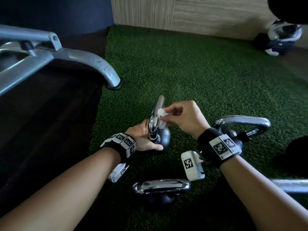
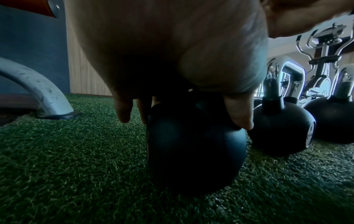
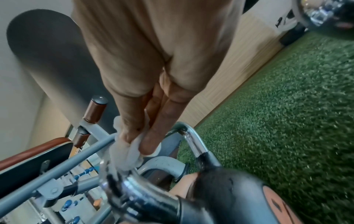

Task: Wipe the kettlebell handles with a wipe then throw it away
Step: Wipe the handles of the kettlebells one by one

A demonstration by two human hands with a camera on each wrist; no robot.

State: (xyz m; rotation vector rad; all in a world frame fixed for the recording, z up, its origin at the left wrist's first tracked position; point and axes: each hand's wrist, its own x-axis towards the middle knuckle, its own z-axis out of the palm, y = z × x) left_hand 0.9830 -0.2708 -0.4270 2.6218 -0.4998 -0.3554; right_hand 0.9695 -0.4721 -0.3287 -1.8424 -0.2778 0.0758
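L hand (image 1: 146,139) round kettlebell (image 1: 162,137), fingers hidden; R hand (image 1: 185,117) pinching wipe (image 1: 162,114) on handle (image 1: 156,114)

Three kettlebells stand on the turf mat (image 1: 200,67), all toward its near edge. Middle kettlebell (image 1: 162,139): set nearest the mat's left edge, farthest from the person. Left hand (image 1: 143,139) grips the ball from its left side; right hand (image 1: 185,117) comes in from the right and pinches the wipe (image 1: 162,117) against the right face of this kettlebell's handle (image 1: 155,117). Right kettlebell (image 1: 236,130): just right of and beside the middle one, behind the right wrist. Near kettlebell (image 1: 161,189): closest to the near edge, between the two forearms. Machine foot (image 1: 110,77) rests on the mat's left edge, beyond the kettlebells. Wall panel (image 1: 208,12) runs along the far edge.
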